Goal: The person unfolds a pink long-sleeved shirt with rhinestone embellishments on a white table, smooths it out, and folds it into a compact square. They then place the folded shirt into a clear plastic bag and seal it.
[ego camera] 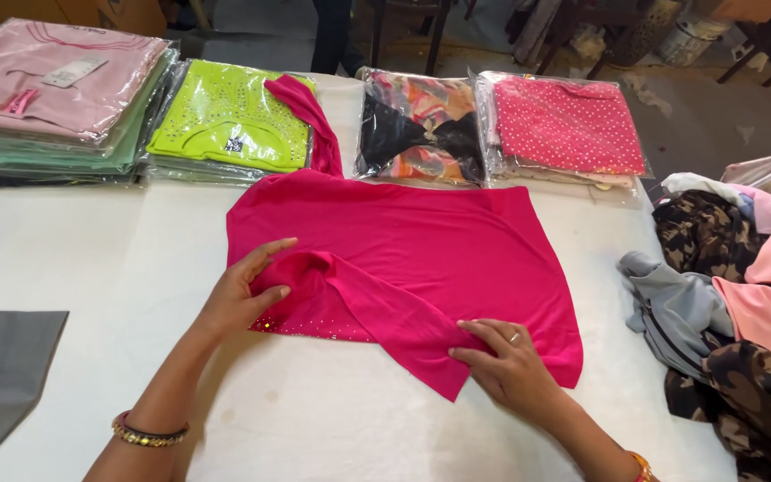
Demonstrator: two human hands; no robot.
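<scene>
A bright pink garment (421, 250) lies spread on the white table (136, 259), one sleeve stretching up over the lime green pack. Small shiny studs show along its lower left edge. My left hand (243, 290) pinches a fold of the fabric at the garment's left side. My right hand (510, 361) presses flat on a folded sleeve near the bottom edge, fingers together, a ring on one finger. Bangles sit on both wrists.
Plastic-wrapped folded garments line the far edge: a pink and green stack (55, 89), a lime green pack (225, 120), a multicoloured pack (417, 125), a dotted pink pack (564, 129). Loose clothes, camouflage and peach, pile at the right (742, 295). A grey cloth piece (2, 366) lies at left.
</scene>
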